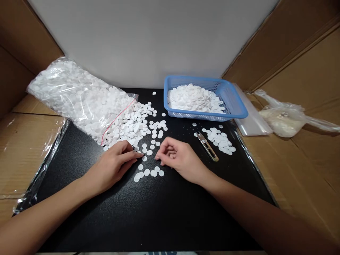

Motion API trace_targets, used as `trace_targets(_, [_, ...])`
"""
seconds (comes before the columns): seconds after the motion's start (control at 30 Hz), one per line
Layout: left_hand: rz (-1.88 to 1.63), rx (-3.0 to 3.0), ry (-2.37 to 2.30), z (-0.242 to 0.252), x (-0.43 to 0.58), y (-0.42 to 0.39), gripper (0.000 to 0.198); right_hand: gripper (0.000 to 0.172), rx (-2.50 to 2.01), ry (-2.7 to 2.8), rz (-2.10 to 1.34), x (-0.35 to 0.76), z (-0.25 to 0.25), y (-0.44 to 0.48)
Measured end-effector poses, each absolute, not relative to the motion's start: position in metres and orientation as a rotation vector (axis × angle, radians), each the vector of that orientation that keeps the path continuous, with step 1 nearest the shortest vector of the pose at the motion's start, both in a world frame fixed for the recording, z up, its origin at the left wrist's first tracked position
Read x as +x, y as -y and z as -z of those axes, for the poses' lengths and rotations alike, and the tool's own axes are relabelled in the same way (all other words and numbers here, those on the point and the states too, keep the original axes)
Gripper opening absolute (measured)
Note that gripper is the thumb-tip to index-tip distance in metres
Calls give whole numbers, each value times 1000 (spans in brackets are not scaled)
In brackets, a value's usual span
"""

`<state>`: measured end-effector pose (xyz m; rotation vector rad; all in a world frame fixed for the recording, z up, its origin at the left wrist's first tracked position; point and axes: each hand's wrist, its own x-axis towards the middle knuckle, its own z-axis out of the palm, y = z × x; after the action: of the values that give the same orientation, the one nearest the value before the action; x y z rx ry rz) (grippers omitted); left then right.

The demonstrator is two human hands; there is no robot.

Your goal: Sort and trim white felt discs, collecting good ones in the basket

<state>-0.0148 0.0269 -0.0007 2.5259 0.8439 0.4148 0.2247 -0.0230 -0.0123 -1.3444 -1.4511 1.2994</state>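
Note:
My left hand rests low over the black table, its index finger stretched out to a small white disc. Its fingers are apart and nothing shows between them. Facing it, my right hand is closed, thumb and fingertips drawn together; whatever they hold, if anything, is hidden. Several loose white discs lie in front of and between the hands, a few overlapping. Behind my left hand, a heap of white discs spills from the mouth of a clear zip bag with a red seal line.
A blue basket at the back holds a mound of white discs. Thread snips lie right of my right hand, beside a smaller disc pile. Clear plastic bags and a knotted bag sit on cardboard at the right.

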Motion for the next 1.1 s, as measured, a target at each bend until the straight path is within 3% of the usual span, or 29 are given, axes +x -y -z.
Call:
trace_targets(0.07, [-424,2552,-818,0,-14,-26,25,5,-1294,1335,-1337,228,15,21])
trace_targets(0.3, [-378,2550,-756,-6,-20,-29,16,11,-1287,1647,-1177,226,14,28])
trace_targets(0.43, [-287,2507,-644,-7,-22,-29,15,29,-1205,1955,-946,218,17,36])
trace_targets(0.63, [-181,2501,-564,-9,-21,-28,15,11,-1242,2186,-760,210,22,42])
trace_targets(1.1, [-358,2301,-731,-7,-5,-8,26,10,-1379,1745,-1196,202,5,39])
